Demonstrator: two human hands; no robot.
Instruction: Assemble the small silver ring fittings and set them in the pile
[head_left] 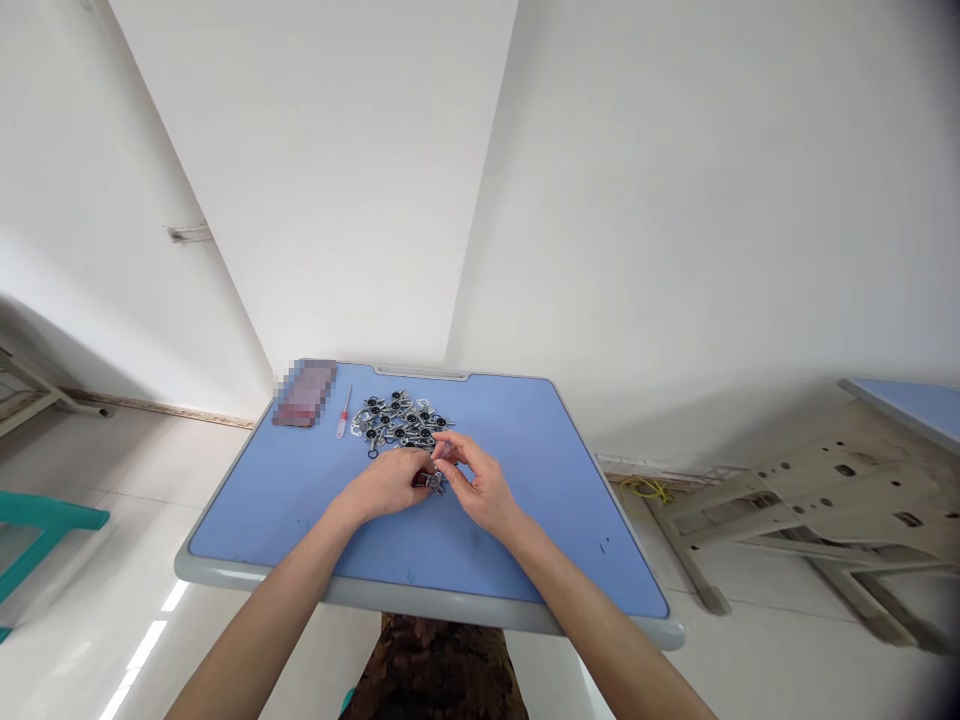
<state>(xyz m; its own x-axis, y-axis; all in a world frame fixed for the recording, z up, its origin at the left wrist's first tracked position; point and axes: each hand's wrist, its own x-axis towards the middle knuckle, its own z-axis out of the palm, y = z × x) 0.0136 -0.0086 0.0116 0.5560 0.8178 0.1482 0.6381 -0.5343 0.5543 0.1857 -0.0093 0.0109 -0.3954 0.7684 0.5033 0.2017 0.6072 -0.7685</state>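
Note:
Both hands meet over the middle of a blue desk (285, 500). My left hand (386, 485) has its fingers curled around a small metal part (433, 482) with a dark centre. My right hand (480, 485) pinches the same part from the right, fingertips touching it. Just beyond the hands lies a pile of several similar metal parts (397, 420), silver with black centres. A small red-handled screwdriver (344, 412) lies left of the pile.
A blurred dark rectangular object (304, 392) lies at the desk's far left corner. An overturned desk (825, 490) lies on the floor to the right, with yellow wire (645, 490) beside it. A teal chair frame (37, 530) stands at the left. White walls rise behind.

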